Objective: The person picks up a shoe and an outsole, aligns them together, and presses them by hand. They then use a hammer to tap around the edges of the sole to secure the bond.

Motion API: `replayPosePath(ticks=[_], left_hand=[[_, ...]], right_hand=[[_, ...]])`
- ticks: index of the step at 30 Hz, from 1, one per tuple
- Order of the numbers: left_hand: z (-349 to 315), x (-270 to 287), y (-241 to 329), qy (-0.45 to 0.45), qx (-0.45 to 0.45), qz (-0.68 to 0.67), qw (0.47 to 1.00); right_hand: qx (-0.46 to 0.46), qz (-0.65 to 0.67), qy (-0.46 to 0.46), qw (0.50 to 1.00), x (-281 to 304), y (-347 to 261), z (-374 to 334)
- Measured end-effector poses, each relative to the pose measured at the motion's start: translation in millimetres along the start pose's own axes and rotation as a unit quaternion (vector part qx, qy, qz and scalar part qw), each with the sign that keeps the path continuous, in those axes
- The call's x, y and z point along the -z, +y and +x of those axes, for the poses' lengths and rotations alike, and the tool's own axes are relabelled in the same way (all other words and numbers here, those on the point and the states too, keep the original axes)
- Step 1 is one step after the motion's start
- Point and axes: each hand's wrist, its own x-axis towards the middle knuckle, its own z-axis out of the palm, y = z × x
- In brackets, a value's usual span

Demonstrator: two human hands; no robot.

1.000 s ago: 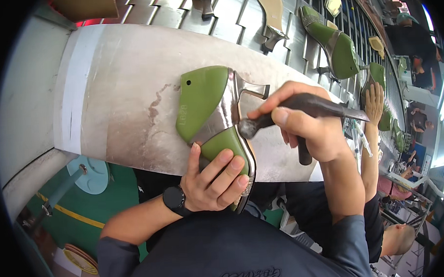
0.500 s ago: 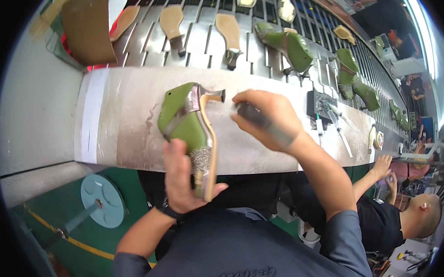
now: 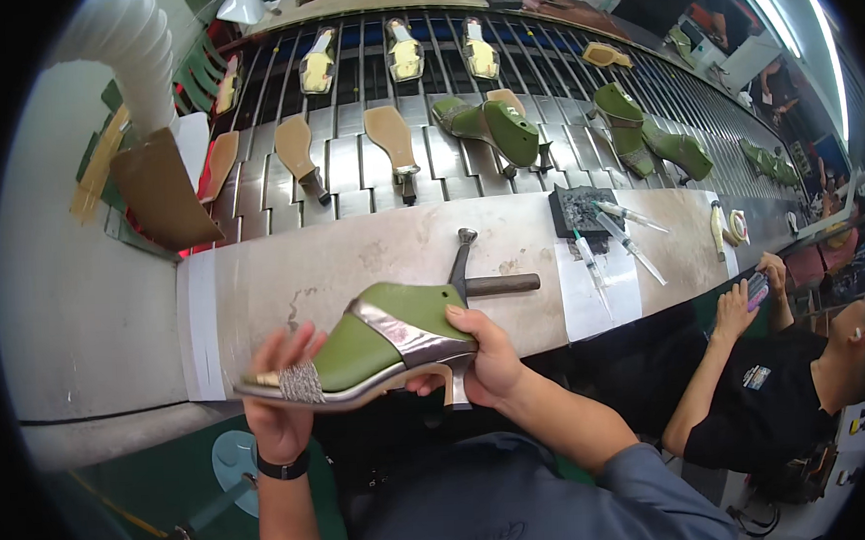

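Observation:
A green high-heeled shoe with metallic silver trim and a glittery toe strap lies sideways in front of me, a green form filling it. My right hand grips its heel end, thumb on the green form and fingers under the arch. At the toe, my left hand has its fingers stretched apart and slightly blurred, the toe crossing in front of its palm. Beyond the shoe, a hammer with a wooden handle and dark metal head rests on the bench.
A slatted metal conveyor carries soles with heels and other green shoes. Several syringes lie by a black block on the right. A co-worker sits there. At left stands a cardboard piece.
My right hand has let go of the hammer, now on the bench, and taken the shoe's heel end. The shoe has turned from upright to lying crosswise, toe left. The view has shifted.

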Motion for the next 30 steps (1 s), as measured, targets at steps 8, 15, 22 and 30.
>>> replayPosePath(ticks=[8,15,22,30], left_hand=[[11.9,2.4,-50.0,-0.033,-0.177,0.700,0.691],[13.4,6.7,-52.4,-0.023,-0.193,0.727,0.659],[15.0,1.4,-50.2,-0.027,-0.195,0.734,0.650],[20.6,4.2,-49.4,-0.029,-0.177,0.740,0.648]], right_hand=[[0.411,-0.095,0.213,0.881,13.0,-170.6,35.3],[0.326,-0.448,0.602,0.574,168.0,-339.6,119.4],[0.389,-0.748,0.452,0.290,180.0,-336.1,132.8],[-0.055,-0.924,0.227,0.304,237.7,-323.3,191.9]])
